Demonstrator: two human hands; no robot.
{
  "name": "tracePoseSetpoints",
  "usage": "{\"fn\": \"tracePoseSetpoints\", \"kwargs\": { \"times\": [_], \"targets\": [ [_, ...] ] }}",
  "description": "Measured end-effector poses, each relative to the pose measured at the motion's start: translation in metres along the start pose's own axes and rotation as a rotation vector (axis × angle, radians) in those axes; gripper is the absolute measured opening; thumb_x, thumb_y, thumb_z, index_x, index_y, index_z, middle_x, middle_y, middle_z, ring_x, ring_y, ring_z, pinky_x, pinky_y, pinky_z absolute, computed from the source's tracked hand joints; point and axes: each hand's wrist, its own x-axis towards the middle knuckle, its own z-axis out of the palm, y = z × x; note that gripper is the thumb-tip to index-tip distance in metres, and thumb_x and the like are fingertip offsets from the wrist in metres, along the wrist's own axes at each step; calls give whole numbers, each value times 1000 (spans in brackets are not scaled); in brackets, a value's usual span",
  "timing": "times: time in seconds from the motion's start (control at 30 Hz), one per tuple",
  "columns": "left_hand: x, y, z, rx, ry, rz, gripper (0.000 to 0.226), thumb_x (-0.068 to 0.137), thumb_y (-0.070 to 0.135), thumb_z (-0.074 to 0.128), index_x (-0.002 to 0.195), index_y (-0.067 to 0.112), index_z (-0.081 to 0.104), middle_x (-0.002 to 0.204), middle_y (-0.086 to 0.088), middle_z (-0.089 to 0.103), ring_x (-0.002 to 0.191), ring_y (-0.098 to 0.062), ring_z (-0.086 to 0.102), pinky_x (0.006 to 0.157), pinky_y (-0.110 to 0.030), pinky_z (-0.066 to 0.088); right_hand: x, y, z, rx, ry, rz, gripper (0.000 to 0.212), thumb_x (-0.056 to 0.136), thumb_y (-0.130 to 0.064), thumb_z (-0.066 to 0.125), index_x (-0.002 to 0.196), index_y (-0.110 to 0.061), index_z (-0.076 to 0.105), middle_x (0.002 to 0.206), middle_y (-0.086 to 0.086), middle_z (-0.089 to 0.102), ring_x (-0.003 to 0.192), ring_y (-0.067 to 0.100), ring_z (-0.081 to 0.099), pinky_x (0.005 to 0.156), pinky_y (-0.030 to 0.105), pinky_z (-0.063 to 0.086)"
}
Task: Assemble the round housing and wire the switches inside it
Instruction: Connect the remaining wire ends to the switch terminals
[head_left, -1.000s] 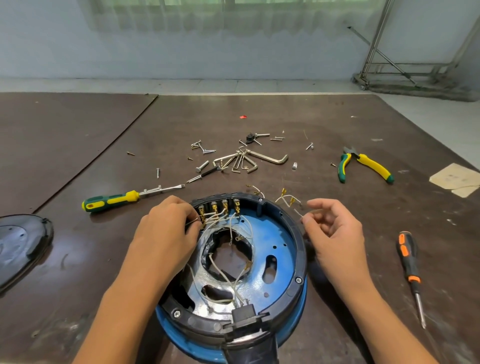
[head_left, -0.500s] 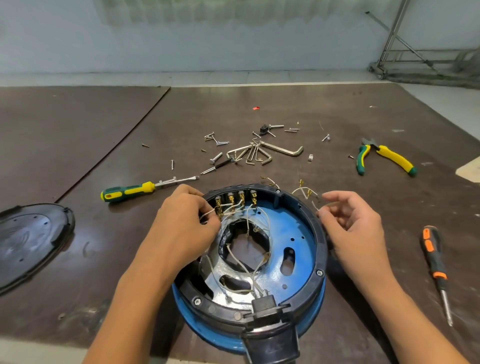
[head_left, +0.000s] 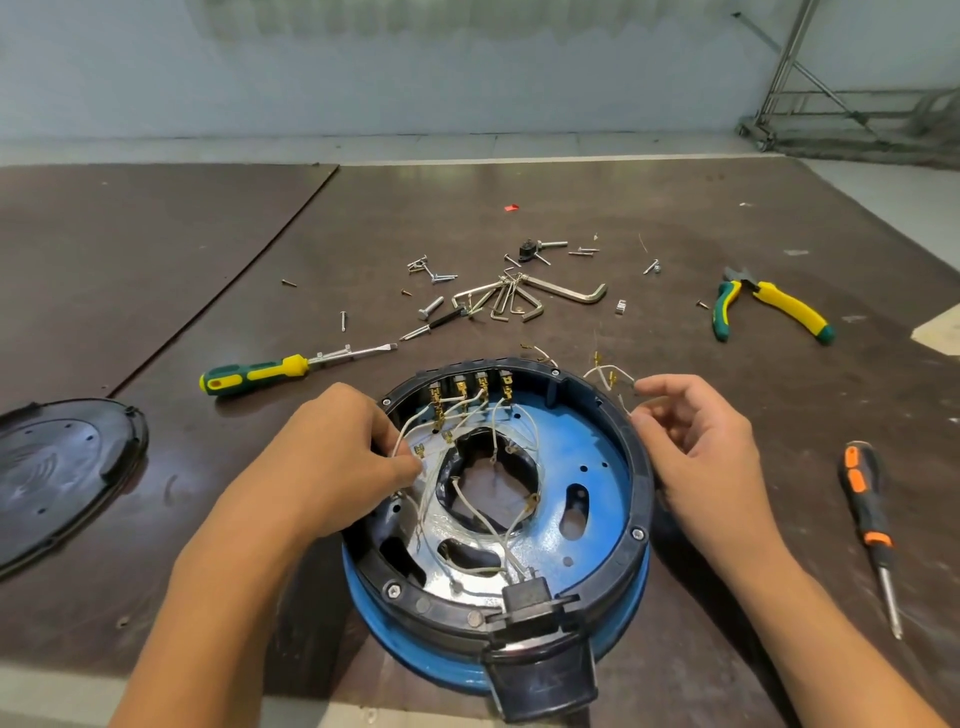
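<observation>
1. Housing (head_left: 642, 467), round, black-rimmed and blue-floored, is set on the near middle of the brown table (head_left: 363, 234), with its black handle block at the near edge.
2. Four switches (head_left: 470, 387) with brass terminals are seated in a row in the far wall of the housing, and white wires (head_left: 511, 525) are looped from them across the floor.
3. The left hand (head_left: 332, 457) is laid over the left rim with its fingers curled, and one white wire is pinched at the fingertips just inside.
4. The right hand (head_left: 701, 447) is held at the right rim, fingers half curled, with index tip and thumb at the loose wires (head_left: 608, 376) just beyond the far-right rim. Whether these are gripped cannot be told.
5. A green-yellow screwdriver (head_left: 260, 371) is laid far left of the housing, and hex keys (head_left: 519, 299) and screws (head_left: 431, 273) are scattered beyond it.
6. Pliers (head_left: 769, 306) are placed at the far right, an orange-black screwdriver (head_left: 865, 499) at the right, and a black cover (head_left: 57, 467) at the left edge.
</observation>
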Motion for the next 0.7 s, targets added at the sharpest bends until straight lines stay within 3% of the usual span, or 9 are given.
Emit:
{"fn": "tracePoseSetpoints", "kwargs": {
  "times": [0.1, 0.17, 0.3, 0.4, 0.57, 0.7],
  "targets": [
    [-4, 2, -3, 16, -63, -7, 25, 79, 34, 75, 61, 16, 73, 63, 19, 66, 66, -1, 62, 54, -27, 50, 0, 0, 0, -8, -3, -1, 23, 93, -8, 66, 110, -23, 64, 86, -1, 68, 77, 10, 65, 70, 20, 56],
    [-5, 3, -1, 22, -80, -28, 25, 77, 31, 74, 62, 11, 72, 58, 12, 65, 55, -4, 58, 53, -34, 53, 0, -1, 0, -12, -7, -4, 22, 94, -8, 66, 109, -23, 64, 87, -1, 68, 78, 13, 65, 69, 25, 58],
    [-3, 4, 2, 0, -55, -42, 22, 74, 28, 72, 61, 10, 72, 57, 24, 63, 71, 14, 54, 51, -25, 50, -1, -1, 1, -1, -26, -1, 21, 94, -9, 66, 108, -24, 64, 87, 2, 69, 81, 23, 66, 74, 42, 59],
    [-3, 4, 2, -2, -43, -59, 23, 79, 29, 67, 62, 13, 72, 57, 13, 66, 78, -4, 55, 57, -27, 54, -2, -2, 1, -10, -35, -3, 20, 94, -9, 65, 109, -24, 64, 87, 3, 69, 83, 25, 66, 76, 48, 59],
    [-4, 8, 3, 51, 9, -67, 19, 77, 26, 68, 64, 12, 69, 66, -4, 67, 75, -5, 51, 60, -35, 54, -2, -3, 0, -28, -43, 2, 20, 95, -10, 65, 110, -22, 64, 89, 2, 69, 84, 22, 66, 77, 46, 59],
    [-3, 10, 4, 66, 22, -75, 20, 77, 28, 75, 64, 16, 67, 70, -2, 64, 73, -6, 48, 56, -32, 47, -2, -4, 0, -32, -52, 9, 19, 95, -10, 64, 110, -22, 64, 89, 2, 69, 84, 22, 66, 77, 47, 59]
  ]
}}
